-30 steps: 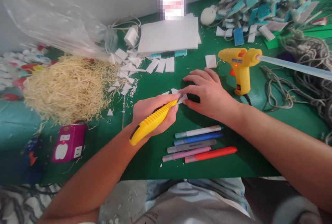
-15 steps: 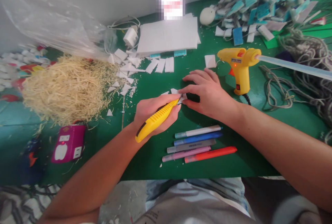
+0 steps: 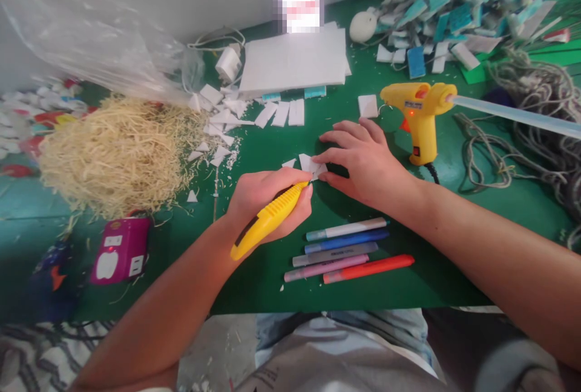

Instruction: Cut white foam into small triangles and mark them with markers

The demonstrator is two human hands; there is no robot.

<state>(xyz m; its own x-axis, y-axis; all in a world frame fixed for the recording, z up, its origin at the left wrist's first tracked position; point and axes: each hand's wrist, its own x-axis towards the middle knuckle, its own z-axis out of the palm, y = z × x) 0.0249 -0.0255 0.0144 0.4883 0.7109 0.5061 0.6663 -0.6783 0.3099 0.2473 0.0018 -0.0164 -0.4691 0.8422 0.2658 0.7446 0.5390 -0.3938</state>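
Note:
My left hand [image 3: 254,195] is closed round the yellow handle of a utility knife [image 3: 271,215]. The knife's tip points up and right, at the near edge of a small white foam piece [image 3: 307,163]. My right hand [image 3: 367,162] lies on the green table, its thumb and index fingertip holding that piece down, the other fingers spread. Part of the piece is hidden under those fingertips. A small white triangular scrap [image 3: 289,163] sits just left of it. Below my hands are several markers [image 3: 347,239] in a group.
A yellow hot glue gun [image 3: 420,117] with a long glue stick stands to the right, beside grey cord [image 3: 481,162]. White foam sheets [image 3: 295,62] and cut pieces [image 3: 281,115] lie behind. Straw-like shreds [image 3: 113,156] and a magenta box [image 3: 120,251] are on the left.
My left hand has drawn the knife slightly back, down and left, baring more of the white foam piece. My right hand has stayed almost in place.

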